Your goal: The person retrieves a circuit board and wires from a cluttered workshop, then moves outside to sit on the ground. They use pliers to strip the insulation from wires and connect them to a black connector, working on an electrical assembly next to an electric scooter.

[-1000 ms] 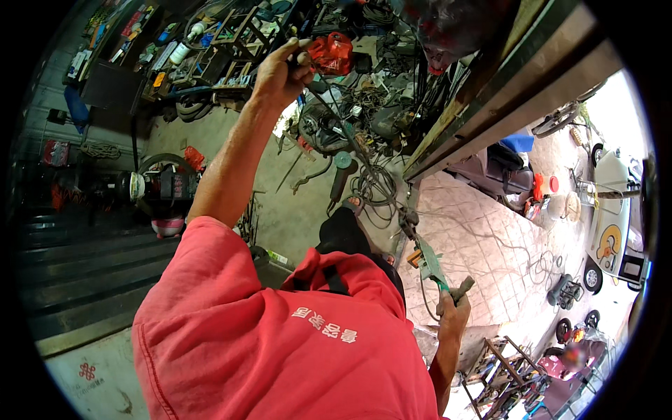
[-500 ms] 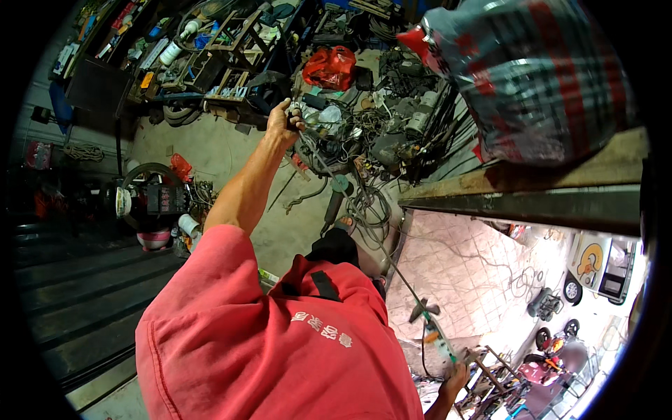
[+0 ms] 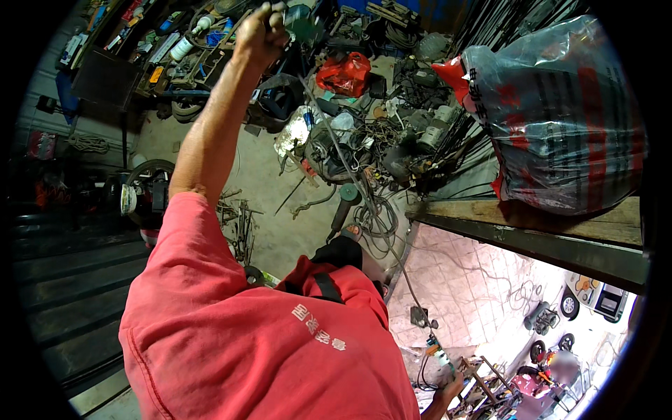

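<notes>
Raised at the top of the view, my left hand is closed at the upper end of a long thin rod. The rod's tip there is hard to make out against the clutter. It slants down to the right, past a small dark square piece, to a white and green handle section. My right hand, partly hidden, is closed at the lower end of that section. On the floor beneath the rod lies a dark tool with a round green head, like an angle grinder.
Coiled cables lie by my foot. A heap of scrap parts and wires and a red bag are ahead. A large plastic-wrapped bundle rests on a wooden beam at right. Metal frames stand beside my right hand.
My left hand has moved up and leftward, and the rod's upper end has risen with it. My right hand stays at the handle section, slightly lower in view. The whole view has shifted a little.
</notes>
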`<state>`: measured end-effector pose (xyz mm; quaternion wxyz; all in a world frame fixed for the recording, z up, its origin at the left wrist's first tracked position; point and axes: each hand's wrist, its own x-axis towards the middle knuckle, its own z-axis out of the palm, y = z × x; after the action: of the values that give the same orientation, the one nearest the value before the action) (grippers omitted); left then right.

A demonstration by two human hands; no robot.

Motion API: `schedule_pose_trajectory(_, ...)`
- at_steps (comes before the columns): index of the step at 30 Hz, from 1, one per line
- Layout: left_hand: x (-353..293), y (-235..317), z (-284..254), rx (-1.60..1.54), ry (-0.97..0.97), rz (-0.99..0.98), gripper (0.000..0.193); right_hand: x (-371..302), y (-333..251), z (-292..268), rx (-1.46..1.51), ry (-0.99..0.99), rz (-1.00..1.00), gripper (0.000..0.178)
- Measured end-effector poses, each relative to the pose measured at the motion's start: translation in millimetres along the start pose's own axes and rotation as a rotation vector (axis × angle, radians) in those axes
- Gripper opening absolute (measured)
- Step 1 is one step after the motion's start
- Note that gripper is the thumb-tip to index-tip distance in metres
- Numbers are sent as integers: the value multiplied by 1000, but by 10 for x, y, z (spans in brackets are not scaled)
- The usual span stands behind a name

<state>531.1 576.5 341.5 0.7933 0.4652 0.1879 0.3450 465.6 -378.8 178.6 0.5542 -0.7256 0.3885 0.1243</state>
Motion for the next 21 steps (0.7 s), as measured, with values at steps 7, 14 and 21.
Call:
schedule_pose_trajectory(7,-407,959,950,63,-524,254,22,-253,-376,727,216,-143,159,20)
schedule_pose_trajectory(14,-662,1099,1041,188,-530,249,22,-287,-565,1067,419,-332,268,18)
schedule_pose_trajectory(21,-990,1145,1027,259,-573,233,24,-425,-688,1407,495,-455,349,17)
